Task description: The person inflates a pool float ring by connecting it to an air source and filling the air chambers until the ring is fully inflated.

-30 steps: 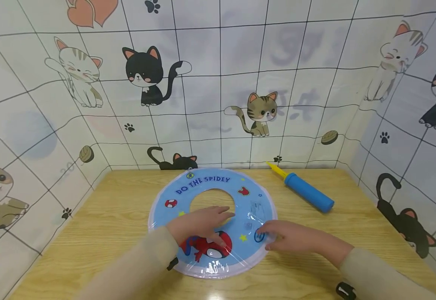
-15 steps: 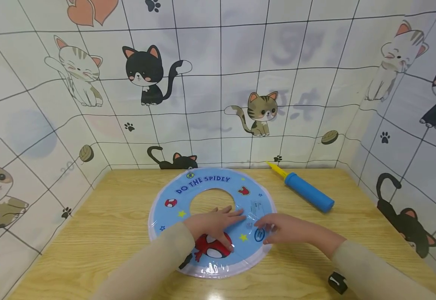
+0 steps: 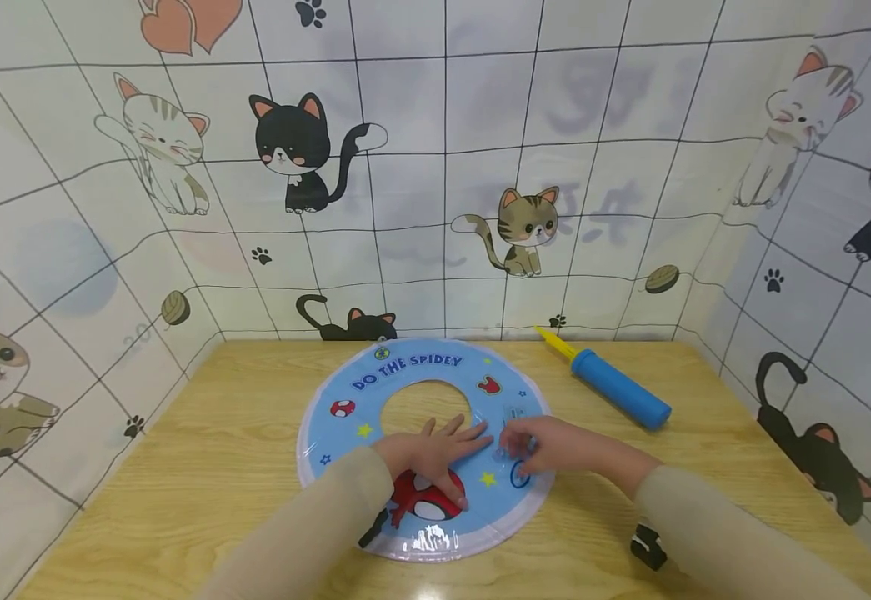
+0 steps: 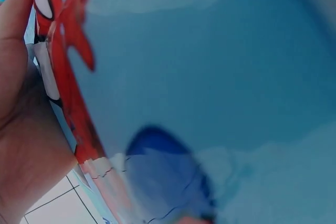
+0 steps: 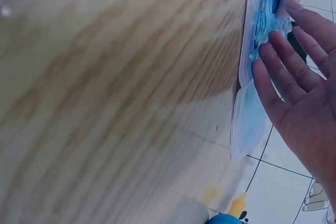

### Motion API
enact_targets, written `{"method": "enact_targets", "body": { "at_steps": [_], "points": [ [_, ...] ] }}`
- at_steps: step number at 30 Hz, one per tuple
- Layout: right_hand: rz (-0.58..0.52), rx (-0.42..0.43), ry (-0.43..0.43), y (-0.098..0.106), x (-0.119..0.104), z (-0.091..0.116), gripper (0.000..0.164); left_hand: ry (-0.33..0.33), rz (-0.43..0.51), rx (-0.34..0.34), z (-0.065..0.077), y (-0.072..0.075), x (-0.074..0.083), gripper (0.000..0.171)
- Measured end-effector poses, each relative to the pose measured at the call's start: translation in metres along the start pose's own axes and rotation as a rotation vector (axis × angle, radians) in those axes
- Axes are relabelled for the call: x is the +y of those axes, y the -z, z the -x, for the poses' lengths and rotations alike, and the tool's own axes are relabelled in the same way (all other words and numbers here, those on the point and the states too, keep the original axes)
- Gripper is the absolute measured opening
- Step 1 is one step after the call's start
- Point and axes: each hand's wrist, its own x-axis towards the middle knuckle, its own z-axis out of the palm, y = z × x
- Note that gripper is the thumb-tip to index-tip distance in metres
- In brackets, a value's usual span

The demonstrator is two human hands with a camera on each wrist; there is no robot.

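A flat, uninflated swim ring (image 3: 356, 392), light blue with cartoon prints and a white border, lies on the wooden table. My left hand (image 3: 435, 462) rests on its near part, fingers spread over the red printed figure, fingertips by the centre hole. My right hand (image 3: 551, 446) is over the ring's right side, its thumb and fingers parted and bent slightly downward. In the right wrist view a clear plastic valve (image 5: 282, 23) sticks up between the thumb and index fingertips of my right hand (image 5: 302, 85); whether they touch it is unclear. The left wrist view shows mostly blurred blue vinyl.
A blue hand pump (image 3: 621, 389) with a yellow nozzle (image 3: 553, 340) lies behind and right of the ring. Bare wooden table (image 3: 202, 467) extends left of the ring. Tile-patterned cat sheeting (image 3: 420, 167) encloses the back and both sides.
My left hand has slid a little right and settled flat on the ring. My right hand has moved left and slightly farther from me, toward the valve. The pump lies where it was.
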Motion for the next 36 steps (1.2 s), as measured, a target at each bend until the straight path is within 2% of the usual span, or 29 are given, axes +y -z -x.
{"method": "enact_targets", "body": {
  "at_steps": [14,26,36],
  "points": [
    [0.092,-0.08,0.028,0.003,-0.004,-0.015,0.027,0.007,0.051,0.007,-0.001,-0.003,0.0,0.103],
    [0.059,-0.132,-0.018,0.008,-0.004,-0.019,0.023,-0.005,0.091,0.002,0.003,0.001,0.002,0.102],
    [0.026,-0.16,-0.01,0.011,-0.003,-0.022,0.022,-0.002,0.116,-0.016,0.003,0.002,0.001,0.102]
  ]
}}
